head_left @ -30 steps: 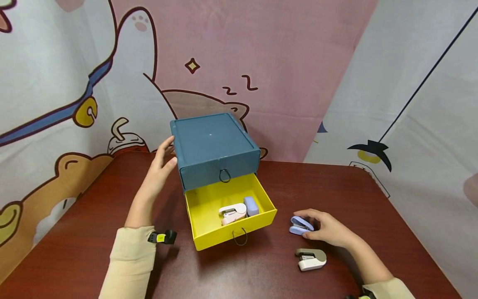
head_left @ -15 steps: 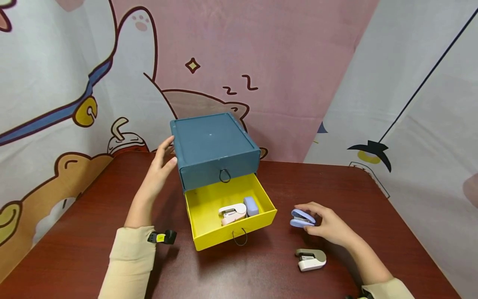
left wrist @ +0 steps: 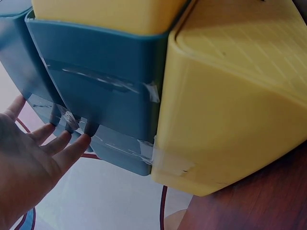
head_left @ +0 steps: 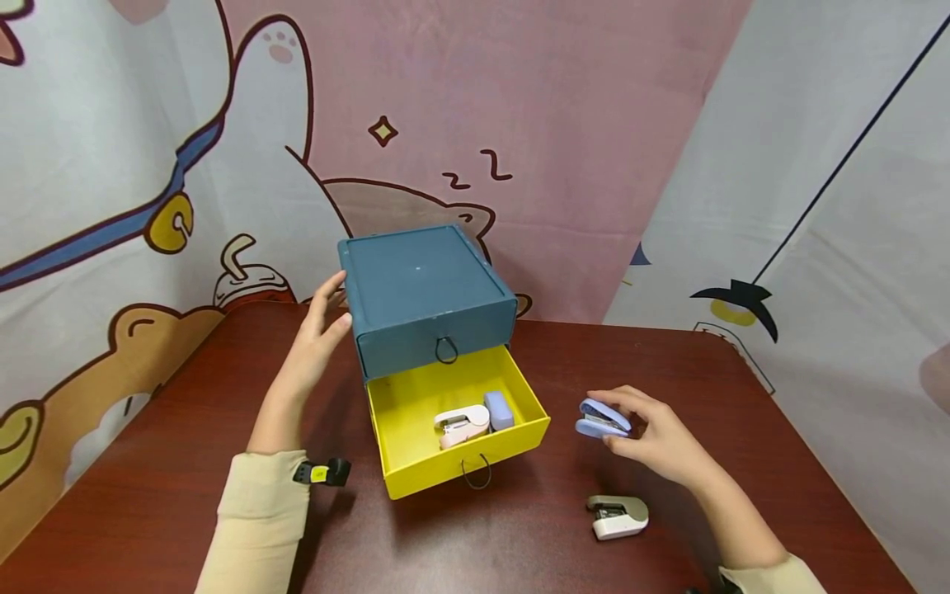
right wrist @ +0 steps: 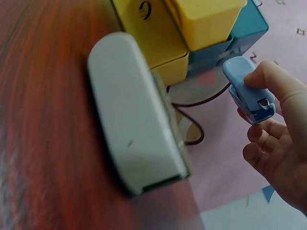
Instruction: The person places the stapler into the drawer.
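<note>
In the head view, my left hand (head_left: 308, 355) rests its fingertips on the left side of a blue two-tier drawer box (head_left: 426, 276). The left wrist view has those fingers extended against the taped blue wall (left wrist: 103, 98). My right hand (head_left: 660, 433) pinches a light blue mini stapler (head_left: 594, 428) between thumb and fingers, raised above the table to the right of the box. The thumb lies on the stapler's (right wrist: 242, 79) outer face in the right wrist view. Below that hand, a grey-and-white stapler (head_left: 623, 523) lies on the table.
The lower yellow drawer (head_left: 404, 421) is pulled out. Inside it lie a white-and-pink stapler (head_left: 473, 419) and a lavender rounded block (head_left: 499, 410), its kind unclear. A dark loop handle (head_left: 447, 350) marks the closed upper drawer. A printed cloth (head_left: 564, 165) hangs behind the table.
My right hand has lifted the light blue stapler off the table, upward and away from the grey-and-white one. The left hand and the drawer box look unmoved.
</note>
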Demonstrator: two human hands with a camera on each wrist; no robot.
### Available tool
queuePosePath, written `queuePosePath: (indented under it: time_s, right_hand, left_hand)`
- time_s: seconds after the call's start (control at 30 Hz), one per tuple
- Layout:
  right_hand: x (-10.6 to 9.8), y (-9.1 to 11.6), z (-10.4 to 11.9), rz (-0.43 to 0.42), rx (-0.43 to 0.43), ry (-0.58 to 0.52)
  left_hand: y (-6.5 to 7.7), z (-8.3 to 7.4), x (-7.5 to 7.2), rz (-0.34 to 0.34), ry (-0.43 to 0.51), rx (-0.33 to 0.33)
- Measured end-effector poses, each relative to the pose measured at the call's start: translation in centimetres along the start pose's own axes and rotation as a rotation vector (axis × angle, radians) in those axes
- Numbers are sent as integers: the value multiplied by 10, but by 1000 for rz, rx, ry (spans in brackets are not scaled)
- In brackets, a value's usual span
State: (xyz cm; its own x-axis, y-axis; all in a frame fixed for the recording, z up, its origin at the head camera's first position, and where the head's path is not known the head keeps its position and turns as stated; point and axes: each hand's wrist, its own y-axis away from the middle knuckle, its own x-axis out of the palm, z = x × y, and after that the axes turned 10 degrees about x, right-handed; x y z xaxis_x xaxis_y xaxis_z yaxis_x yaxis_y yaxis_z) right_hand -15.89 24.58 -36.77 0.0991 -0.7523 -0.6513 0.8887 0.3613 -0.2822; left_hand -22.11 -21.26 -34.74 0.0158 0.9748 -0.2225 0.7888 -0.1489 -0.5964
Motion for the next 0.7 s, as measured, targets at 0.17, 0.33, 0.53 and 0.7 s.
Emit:
queuePosePath:
  time_s: [0.17,0.33,0.53,0.7]
  right_hand:
    - [-2,-3,-4,-14,-15,-14]
    - [-1,-7,-4,-25,-51,-34]
    - [4,-12,22,-72,-64,-74]
    - [8,-15,61,-90,-64,-104]
  left_hand:
    - [0,-1,0,-2,3,-2]
    - [0,-3,0,-2,6,-6]
    - [0,-3,0,-2,2,-2]
    - [0,-2,0,0,2,-3]
